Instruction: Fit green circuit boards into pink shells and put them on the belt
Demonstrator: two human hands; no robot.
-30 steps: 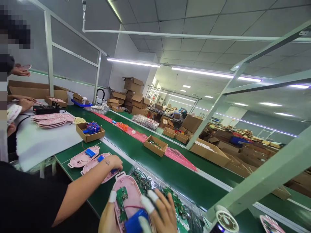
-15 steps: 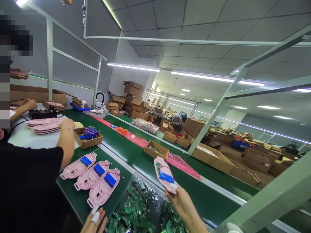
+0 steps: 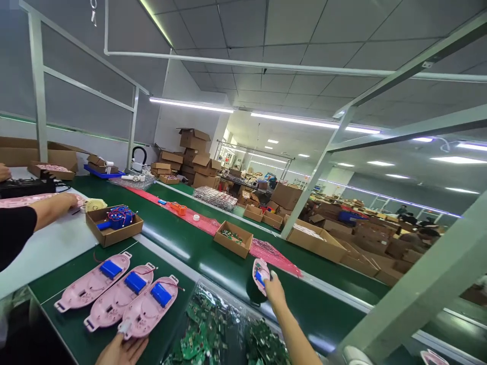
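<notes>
Our right hand [image 3: 274, 291] grips a pink plastic housing [image 3: 257, 271], long axis pointing away; our open left hand [image 3: 122, 351] touches another pink housing [image 3: 142, 318].

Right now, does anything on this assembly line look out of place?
The pink film looks odd: it lies crumpled and skewed along the green conveyor belt, running past the cardboard tray of circuit boards. Nothing else stands out, including the pink housing in your right hand.
</notes>
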